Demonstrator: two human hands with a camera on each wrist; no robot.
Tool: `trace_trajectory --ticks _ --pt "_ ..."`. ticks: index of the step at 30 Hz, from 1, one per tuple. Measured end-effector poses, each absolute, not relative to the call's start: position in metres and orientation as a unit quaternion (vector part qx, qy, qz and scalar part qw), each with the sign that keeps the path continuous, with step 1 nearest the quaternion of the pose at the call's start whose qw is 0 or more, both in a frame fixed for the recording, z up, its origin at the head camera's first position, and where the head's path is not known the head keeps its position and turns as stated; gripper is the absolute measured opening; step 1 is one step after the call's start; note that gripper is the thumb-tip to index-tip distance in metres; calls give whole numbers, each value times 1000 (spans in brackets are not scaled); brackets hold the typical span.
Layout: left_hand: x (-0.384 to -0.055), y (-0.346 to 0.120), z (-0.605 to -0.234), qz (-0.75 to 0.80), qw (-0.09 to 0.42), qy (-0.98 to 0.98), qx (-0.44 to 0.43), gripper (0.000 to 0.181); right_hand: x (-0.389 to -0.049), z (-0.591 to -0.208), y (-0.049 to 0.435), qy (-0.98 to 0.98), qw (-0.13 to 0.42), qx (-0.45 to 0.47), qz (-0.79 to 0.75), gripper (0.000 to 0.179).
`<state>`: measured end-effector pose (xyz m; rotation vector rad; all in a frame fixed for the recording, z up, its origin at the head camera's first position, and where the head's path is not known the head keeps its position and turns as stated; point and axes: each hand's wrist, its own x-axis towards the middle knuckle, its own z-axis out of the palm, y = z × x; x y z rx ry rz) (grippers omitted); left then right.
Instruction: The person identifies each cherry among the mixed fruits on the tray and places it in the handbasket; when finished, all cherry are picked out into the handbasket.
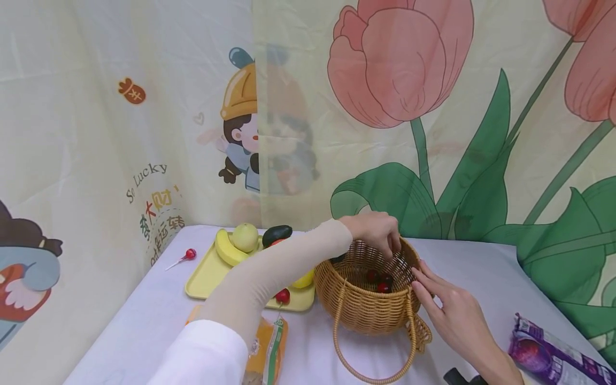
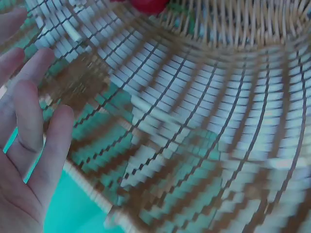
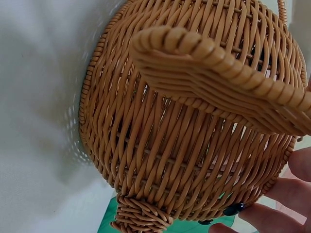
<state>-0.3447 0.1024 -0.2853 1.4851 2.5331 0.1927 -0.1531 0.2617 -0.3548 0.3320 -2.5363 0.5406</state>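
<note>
Your left arm (image 1: 284, 263) stretches from the near left toward the far middle. Your left hand (image 1: 377, 230) points its fingers down, loosely bent and a bit apart. Your right hand (image 1: 452, 306) is on the right, fingers almost straight, pointing far and left

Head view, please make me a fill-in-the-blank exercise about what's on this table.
The right hand touches the wicker ____.
A yellow ____ lies beside the pale round fruit on the tray.
The lollipop lies to the ____ of the tray.
The packet near the picture's right edge is mostly ____.

Missing words: basket; banana; left; purple.
</note>
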Motion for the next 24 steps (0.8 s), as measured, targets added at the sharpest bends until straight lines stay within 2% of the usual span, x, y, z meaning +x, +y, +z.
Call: trace_trajectory --ticks 8,13,24 --pt "-352 71 -250 56 66 877 472 34 -153 -355 261 -935 263 124 202 38" --pt "-362 37 -235 71 69 879 466 35 -152 -355 262 -939 253 117 203 39" --pt "-359 -85 -223 168 69 905 386 35 -153 -354 261 -936 258 126 203 38"
